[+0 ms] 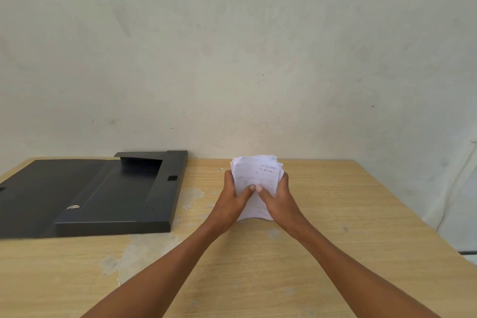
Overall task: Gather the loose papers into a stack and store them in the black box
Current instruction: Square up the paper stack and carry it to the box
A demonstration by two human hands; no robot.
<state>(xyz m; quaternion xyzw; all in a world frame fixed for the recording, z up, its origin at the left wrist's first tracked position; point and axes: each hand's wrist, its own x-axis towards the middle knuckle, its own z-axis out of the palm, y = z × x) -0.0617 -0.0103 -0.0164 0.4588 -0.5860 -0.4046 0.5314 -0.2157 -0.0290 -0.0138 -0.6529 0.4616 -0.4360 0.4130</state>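
Head view: stack of papers (254, 183) standing on edge on the wooden table (335, 227), well right of the open black box (116, 196). Clamped from both sides by left hand (232, 197) and right hand (280, 197), thumbs meeting on the front sheet. Faint handwriting on that sheet, too small to read.

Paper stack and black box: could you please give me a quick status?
Left hand and right hand clamp white paper stack upright on wooden table. Flat black box open, empty. Path clear.
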